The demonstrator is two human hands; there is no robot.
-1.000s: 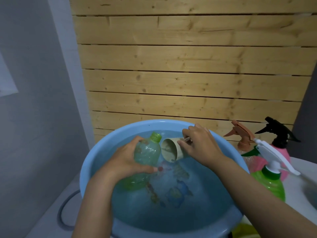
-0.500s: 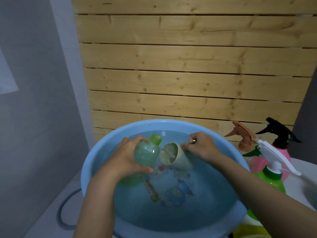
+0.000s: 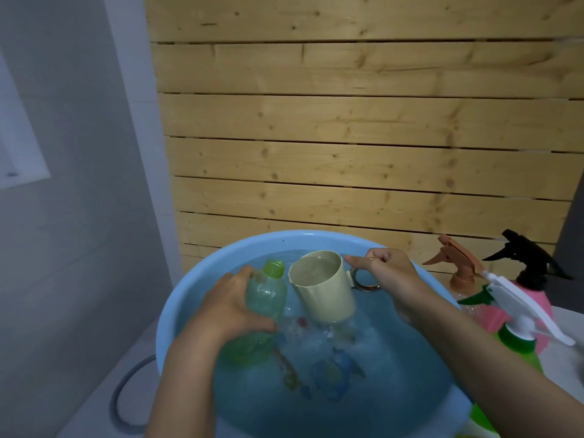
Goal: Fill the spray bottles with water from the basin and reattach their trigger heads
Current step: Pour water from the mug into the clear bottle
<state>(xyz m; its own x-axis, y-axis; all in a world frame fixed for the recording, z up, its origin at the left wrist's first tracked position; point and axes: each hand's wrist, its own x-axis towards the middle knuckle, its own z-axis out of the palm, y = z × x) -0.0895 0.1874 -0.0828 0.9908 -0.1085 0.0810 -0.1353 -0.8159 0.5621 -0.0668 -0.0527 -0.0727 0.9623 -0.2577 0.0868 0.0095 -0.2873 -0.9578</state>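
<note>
Grips the open green bottle (image 3: 265,301) round its middle with the left hand (image 3: 234,306), fingers curled over the far side, thumb pressed across the near face, wrist bent down into the blue basin (image 3: 196,286). Holds that bottle slanted, base sunk in the water, bare threaded neck out of it and pointing up toward the far rim, no trigger head on it.

Stretches the right forearm in over the basin's near right rim and pinches the ring handle of a beige cup (image 3: 322,289) with the right hand (image 3: 388,276), one finger laid leftward toward the cup's upper edge, the others curled at the handle. Holds the cup nearly upright, brimming with water, base just clear of the surface, with drips below it. Sets the cup's lip just beside the bottle's neck, on its right; cannot tell whether touching.

Beyond the basin's right rim, three sprayers close together with heads on:
- an orange-brown trigger head (image 3: 458,263) farthest left, on a bottle mostly hidden
- a black trigger head (image 3: 527,257) on a pink bottle (image 3: 537,298)
- a white trigger head (image 3: 521,308) on a capped green bottle (image 3: 521,352), nearest of the three

Behind all of it, a pale wooden slat wall (image 3: 347,153). At lower left, a grey hose (image 3: 123,396) curving under the basin. On the basin floor, beneath the water, blurred coloured prints.
</note>
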